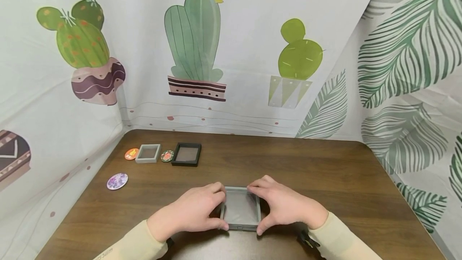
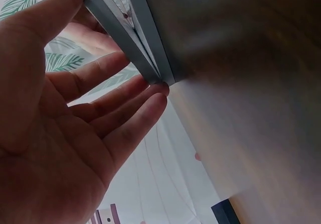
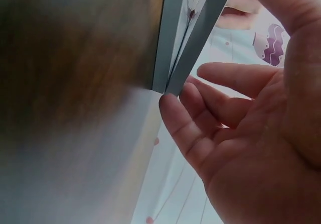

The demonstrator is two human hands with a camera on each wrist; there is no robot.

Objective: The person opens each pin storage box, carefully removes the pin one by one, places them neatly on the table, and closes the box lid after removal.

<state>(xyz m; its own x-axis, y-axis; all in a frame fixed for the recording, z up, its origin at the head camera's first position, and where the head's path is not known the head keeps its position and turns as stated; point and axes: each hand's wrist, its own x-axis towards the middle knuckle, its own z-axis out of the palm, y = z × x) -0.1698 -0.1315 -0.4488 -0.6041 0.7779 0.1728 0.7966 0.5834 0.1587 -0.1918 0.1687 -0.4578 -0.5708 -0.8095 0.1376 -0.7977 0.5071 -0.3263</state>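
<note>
A grey square display frame (image 1: 241,227) with clear film inside is held low over the near middle of the wooden table (image 1: 288,159). My left hand (image 1: 195,210) grips its left side, with the thumb at the near corner and the fingers toward the far corner. On the opposite side my right hand (image 1: 288,206) holds it the same way. Both wrist views show two thin halves, an upper half (image 2: 120,35) and a lower half (image 3: 170,38). They meet by the fingertips and gape apart toward the thumbs. Nothing but film shows inside the frame.
At the back left lie a small light grey frame (image 1: 147,161) and a black frame (image 1: 185,163). Beside them are an orange round badge (image 1: 131,154) and a dark patterned one (image 1: 167,156). A purple round badge (image 1: 117,181) lies nearer. Printed cloth (image 1: 249,51) hangs behind the table.
</note>
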